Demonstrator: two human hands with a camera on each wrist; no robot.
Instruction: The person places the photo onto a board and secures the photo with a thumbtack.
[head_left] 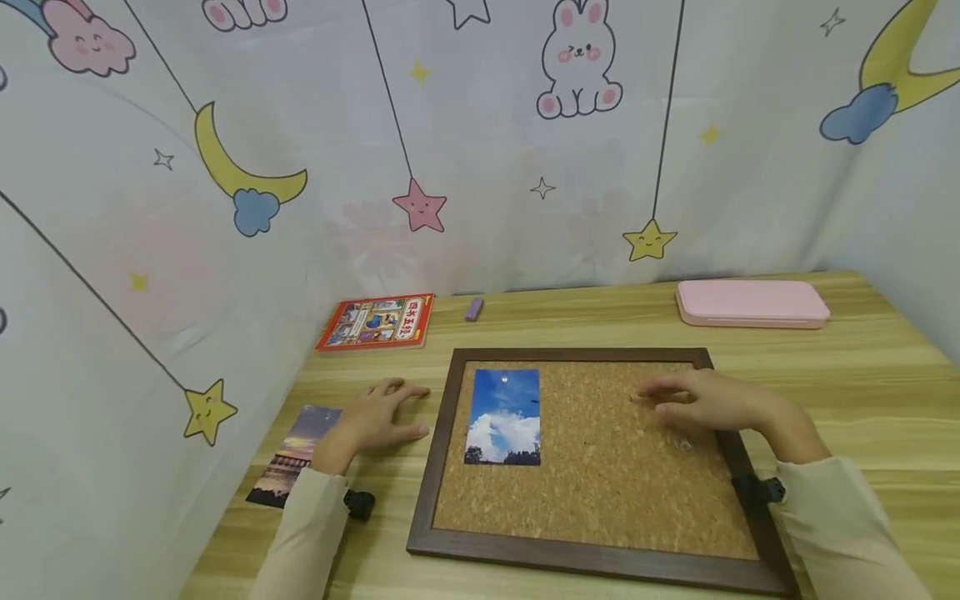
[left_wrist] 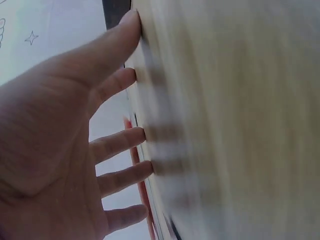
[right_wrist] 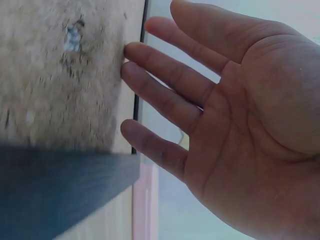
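Head view: by the left edge of the counter [head_left: 885, 400] lies a sunset photo [head_left: 295, 458], probably put aside so it doesn't cover the corkboard. Next, my left hand [head_left: 373, 419] is spread and empty, fingertips at or just above the counter. Between the counter's side edges lies the corkboard [head_left: 600, 500], presumably for easy reach; a pin [head_left: 505, 380] seems to hold its sky photo [head_left: 502, 421] at the top. My right hand [head_left: 708, 400], relaxed and grasping nothing, is above small clear pieces [head_left: 684, 445], perhaps pins.
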